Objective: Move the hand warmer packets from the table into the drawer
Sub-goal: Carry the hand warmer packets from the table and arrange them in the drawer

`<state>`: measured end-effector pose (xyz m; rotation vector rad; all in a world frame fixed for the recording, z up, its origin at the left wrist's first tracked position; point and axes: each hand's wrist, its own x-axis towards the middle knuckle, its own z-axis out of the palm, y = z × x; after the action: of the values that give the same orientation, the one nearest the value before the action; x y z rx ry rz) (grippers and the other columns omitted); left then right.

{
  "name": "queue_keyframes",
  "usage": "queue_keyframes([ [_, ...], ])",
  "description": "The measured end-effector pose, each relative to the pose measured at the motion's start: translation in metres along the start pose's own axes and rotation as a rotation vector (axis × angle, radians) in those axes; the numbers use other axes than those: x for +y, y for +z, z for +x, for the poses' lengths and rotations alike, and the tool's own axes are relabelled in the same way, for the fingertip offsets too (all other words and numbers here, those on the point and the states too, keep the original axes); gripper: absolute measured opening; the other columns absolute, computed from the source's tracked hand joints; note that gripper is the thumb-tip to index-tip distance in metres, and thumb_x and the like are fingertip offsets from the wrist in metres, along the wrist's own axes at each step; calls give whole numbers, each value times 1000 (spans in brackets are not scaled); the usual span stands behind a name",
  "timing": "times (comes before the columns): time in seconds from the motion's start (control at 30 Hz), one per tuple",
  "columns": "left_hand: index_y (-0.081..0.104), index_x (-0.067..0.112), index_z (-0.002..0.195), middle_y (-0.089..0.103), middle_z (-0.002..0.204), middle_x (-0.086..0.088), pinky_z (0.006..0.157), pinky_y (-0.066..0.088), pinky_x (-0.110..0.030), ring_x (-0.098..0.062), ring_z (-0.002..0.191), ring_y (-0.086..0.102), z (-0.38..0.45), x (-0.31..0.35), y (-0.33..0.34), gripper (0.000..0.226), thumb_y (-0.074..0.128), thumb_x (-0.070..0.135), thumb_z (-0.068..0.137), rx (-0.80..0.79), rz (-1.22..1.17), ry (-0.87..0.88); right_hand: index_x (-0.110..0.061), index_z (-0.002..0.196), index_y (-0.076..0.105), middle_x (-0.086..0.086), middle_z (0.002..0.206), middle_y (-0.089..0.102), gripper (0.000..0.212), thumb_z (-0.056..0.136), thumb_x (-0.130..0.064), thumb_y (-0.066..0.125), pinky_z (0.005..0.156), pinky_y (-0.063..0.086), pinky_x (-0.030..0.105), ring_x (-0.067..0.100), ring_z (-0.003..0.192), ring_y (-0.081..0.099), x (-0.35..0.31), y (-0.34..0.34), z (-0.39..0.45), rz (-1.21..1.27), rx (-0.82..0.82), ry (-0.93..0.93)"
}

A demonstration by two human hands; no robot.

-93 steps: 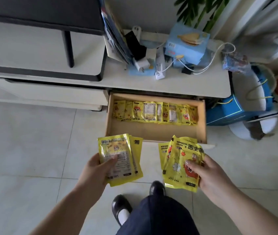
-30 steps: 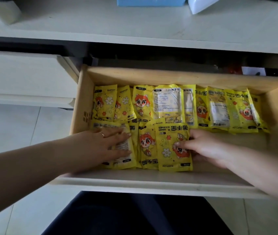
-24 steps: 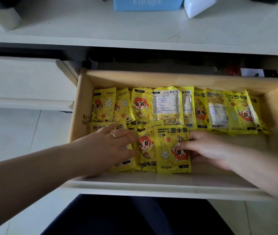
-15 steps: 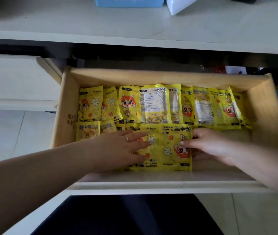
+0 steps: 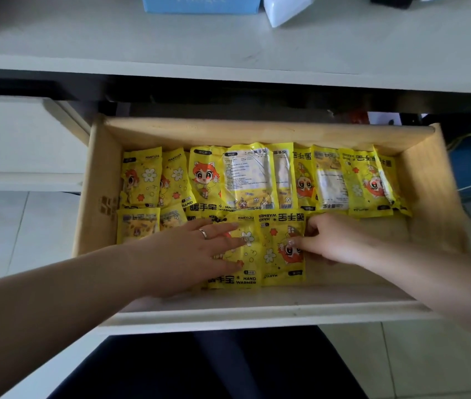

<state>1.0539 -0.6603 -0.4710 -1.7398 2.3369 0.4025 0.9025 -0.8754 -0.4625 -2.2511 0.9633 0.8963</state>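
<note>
Both forearms reach into the open wooden drawer [image 5: 104,180]. The left hand [image 5: 191,254] lies flat, fingers straight, pressing on a yellow packet [image 5: 242,254] in the front row. The right hand [image 5: 329,243] pinches the edge of the neighbouring packet [image 5: 280,246]. A back row of packets [image 5: 257,177] lines the drawer's rear wall. A blue box [image 5: 199,4] sits at the desk's far edge.
</note>
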Motion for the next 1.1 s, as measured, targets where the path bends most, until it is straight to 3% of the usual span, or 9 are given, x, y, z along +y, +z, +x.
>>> queue_keyframes([
  [0.1, 57, 35, 122, 58, 134, -2, 95, 47, -40, -25, 125, 53, 2, 1, -4, 64, 83, 22, 65, 36, -66, -64, -19, 85, 60, 6, 80, 71, 42, 82, -61, 55, 58, 45, 29, 17, 56, 58, 0, -7, -8, -64, -37, -8],
  [0.23, 33, 37, 141, 37, 149, 12, 112, 28, -32, -12, 137, 35, 1, 7, -28, 48, 46, 24, 97, -21, -303, -229, -24, 92, 59, 2, 84, 70, 28, 86, -52, 55, 53, 41, 25, 13, 58, 57, -9, -22, -24, -62, -51, -42],
  [0.3, 35, 39, 140, 40, 145, 16, 108, 34, -27, -6, 132, 40, -2, 8, -43, 43, 39, 29, 99, -55, -513, -380, -26, 92, 59, -2, 84, 68, 22, 86, -47, 58, 55, 50, 30, 15, 67, 64, -18, -32, -33, -27, -48, -57],
  [0.37, 43, 40, 135, 47, 139, 17, 101, 40, -27, -4, 124, 47, -8, 10, -51, 39, 43, 30, 98, -9, -703, -507, -26, 92, 59, -4, 86, 69, 19, 86, -44, 60, 68, 56, 36, 16, 77, 68, -30, -41, -43, 22, -34, -77],
  [0.57, 58, 39, 101, 63, 101, 19, 90, 49, -27, -3, 96, 60, -55, 41, -108, 22, 56, 19, 91, 234, -1251, -816, -27, 98, 59, -2, 92, 68, 19, 84, -37, 65, 76, 57, 39, 18, 85, 67, -76, -78, -107, 273, 36, -148],
  [0.7, 58, 36, 92, 65, 89, 12, 77, 52, -26, 1, 77, 62, -96, 69, -174, 30, 65, 7, 85, 450, -1509, -1066, -26, 109, 57, -12, 89, 62, 26, 85, -28, 66, 62, 44, 21, 5, 80, 59, -109, -109, -182, 478, 116, -221],
  [0.8, 63, 21, 102, 64, 85, 8, 57, 47, -10, 12, 59, 60, -133, 87, -245, 24, 63, 3, 85, 560, -1582, -1164, -26, 110, 57, -12, 94, 65, 28, 84, -23, 68, 76, 52, 27, 8, 87, 62, -132, -141, -249, 576, 132, -231],
  [0.9, 63, 17, 105, 61, 79, 11, 46, 37, -2, 4, 58, 58, -170, 102, -307, 21, 61, 5, 87, 629, -1581, -1204, -25, 111, 58, -10, 98, 65, 30, 83, -20, 69, 86, 54, 34, 9, 90, 63, -151, -173, -309, 572, 118, -237],
  [1.1, 62, 22, 105, 68, 98, 2, 65, 48, -13, -5, 79, 62, -243, 148, -413, 22, 65, 11, 86, 745, -1590, -1267, -27, 106, 59, -5, 100, 67, 30, 80, -20, 72, 91, 51, 41, 16, 97, 63, -186, -218, -422, 540, 100, -275],
])
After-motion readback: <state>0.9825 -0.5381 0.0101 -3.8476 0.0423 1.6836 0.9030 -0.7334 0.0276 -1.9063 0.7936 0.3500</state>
